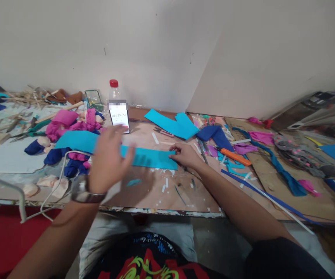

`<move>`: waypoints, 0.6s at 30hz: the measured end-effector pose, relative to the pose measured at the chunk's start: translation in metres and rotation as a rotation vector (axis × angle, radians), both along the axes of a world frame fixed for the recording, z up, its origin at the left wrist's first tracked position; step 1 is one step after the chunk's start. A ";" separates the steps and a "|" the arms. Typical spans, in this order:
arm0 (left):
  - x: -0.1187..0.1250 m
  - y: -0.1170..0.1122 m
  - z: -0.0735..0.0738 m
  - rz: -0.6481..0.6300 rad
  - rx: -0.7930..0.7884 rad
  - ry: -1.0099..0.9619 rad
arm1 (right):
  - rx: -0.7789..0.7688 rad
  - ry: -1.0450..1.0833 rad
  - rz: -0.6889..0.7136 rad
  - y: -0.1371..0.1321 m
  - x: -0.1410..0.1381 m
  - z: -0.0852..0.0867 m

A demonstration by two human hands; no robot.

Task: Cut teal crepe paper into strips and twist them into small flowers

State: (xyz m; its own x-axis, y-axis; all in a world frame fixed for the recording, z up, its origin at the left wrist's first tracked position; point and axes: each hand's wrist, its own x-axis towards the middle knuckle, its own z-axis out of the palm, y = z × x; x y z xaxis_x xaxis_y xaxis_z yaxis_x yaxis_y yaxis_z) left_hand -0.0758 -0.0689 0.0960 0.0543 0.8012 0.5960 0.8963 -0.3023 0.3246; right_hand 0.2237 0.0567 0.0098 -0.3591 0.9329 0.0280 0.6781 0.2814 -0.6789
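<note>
A long cyan strip (152,158) lies flat on the bench (161,195). Its long axis runs left to right, roughly along the front edge. The right hand (185,155) pinches the strip's right end. The left hand (107,161), blurred and with fingers spread wide, is above the strip's middle; whether it touches cannot be told.

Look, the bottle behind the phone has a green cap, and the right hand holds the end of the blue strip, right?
Not quite: in the head view the cap is red, not green. The bottle does stand behind the phone, and the right hand does hold the end of the blue strip.
</note>
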 end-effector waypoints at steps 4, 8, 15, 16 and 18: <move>0.085 0.013 -0.027 -0.378 -0.384 0.272 | 0.061 -0.002 -0.023 -0.002 0.003 -0.005; 0.117 0.026 -0.053 -0.410 -0.509 0.424 | 0.103 -0.016 -0.035 -0.004 0.007 -0.006; 0.113 0.023 -0.067 -0.435 -0.472 0.477 | 0.131 -0.039 -0.023 -0.005 0.008 -0.008; 0.112 0.022 -0.068 -0.433 -0.466 0.472 | 0.135 -0.040 -0.023 -0.005 0.007 -0.008; 0.112 0.020 -0.070 -0.432 -0.457 0.458 | 0.144 -0.041 -0.027 -0.006 0.007 -0.009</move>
State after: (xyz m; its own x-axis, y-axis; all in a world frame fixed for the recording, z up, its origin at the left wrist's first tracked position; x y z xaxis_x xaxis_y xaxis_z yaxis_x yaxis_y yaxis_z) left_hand 0.0365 -0.0491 0.0257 0.5788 0.8137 0.0542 0.8042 -0.5805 0.1272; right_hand 0.2305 0.0510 0.0004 -0.3373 0.9297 0.1480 0.7130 0.3549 -0.6047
